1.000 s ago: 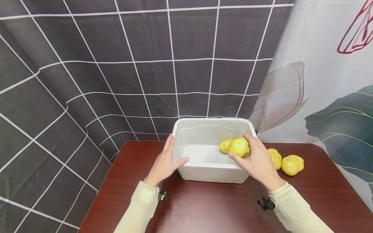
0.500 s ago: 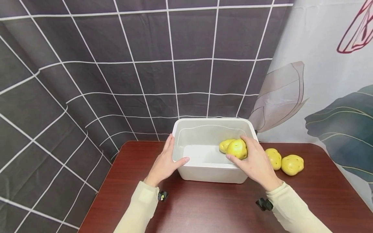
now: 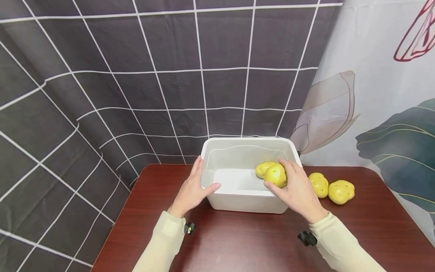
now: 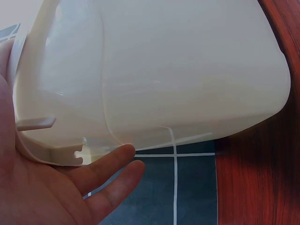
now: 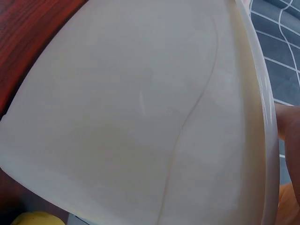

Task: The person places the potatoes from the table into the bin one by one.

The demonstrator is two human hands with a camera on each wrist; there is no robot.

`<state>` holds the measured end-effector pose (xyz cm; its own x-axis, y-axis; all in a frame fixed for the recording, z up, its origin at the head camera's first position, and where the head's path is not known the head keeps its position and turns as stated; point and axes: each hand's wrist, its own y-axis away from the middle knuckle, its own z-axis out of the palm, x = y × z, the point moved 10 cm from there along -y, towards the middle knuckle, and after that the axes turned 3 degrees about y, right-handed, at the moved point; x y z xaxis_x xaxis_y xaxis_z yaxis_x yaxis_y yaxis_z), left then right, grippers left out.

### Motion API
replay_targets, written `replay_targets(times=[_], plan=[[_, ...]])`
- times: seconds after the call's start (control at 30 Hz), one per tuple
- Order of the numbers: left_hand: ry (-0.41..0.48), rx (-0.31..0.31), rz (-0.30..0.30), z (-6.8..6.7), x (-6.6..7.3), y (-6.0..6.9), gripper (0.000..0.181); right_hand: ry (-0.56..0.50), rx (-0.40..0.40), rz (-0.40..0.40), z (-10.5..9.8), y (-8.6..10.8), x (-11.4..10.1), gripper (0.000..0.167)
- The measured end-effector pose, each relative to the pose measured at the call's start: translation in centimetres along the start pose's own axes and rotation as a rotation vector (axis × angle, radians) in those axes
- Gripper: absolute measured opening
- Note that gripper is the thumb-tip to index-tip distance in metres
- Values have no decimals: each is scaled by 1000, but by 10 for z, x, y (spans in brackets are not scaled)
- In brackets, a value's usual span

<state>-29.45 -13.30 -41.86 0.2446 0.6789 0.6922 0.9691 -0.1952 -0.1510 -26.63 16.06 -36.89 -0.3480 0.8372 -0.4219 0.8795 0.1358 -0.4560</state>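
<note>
In the head view a white plastic bin (image 3: pixel 249 202) stands on the table. My left hand (image 3: pixel 193 190) holds its left front corner, thumb over the rim and fingers along the outer side. The left wrist view shows two fingertips (image 4: pixel 123 153) against the bin's outer wall. Inside the bin's right half, my right hand (image 3: pixel 299 190) grips a yellow potato (image 3: pixel 276 175) between thumb and fingers. Another potato (image 3: pixel 263 169) lies behind it in the bin, partly covered. From the right wrist, the bin wall (image 5: pixel 131 103) hides the held potato and most of the hand.
Two more yellow potatoes, one nearer the bin (image 3: pixel 318 185) and one farther right (image 3: pixel 341 192), lie on the reddish-brown table (image 3: pixel 238 241). Behind the table hangs a dark cloth (image 3: pixel 176 90) with white grid lines. A pale printed cloth (image 3: pixel 380 94) hangs at the right.
My right hand has shifted slightly left and down with the potato, deeper into the bin. The left hand and the bin have stayed in place.
</note>
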Motion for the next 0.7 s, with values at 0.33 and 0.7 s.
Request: replay_targets(times=[0.33,0.7], plan=[[-6,-3,4,1,0,-1,109,-16,43,-39,-4,1,-1,63],[8,-6,3,1,3,0,107,-21,74,-46,-14,0,0,59]])
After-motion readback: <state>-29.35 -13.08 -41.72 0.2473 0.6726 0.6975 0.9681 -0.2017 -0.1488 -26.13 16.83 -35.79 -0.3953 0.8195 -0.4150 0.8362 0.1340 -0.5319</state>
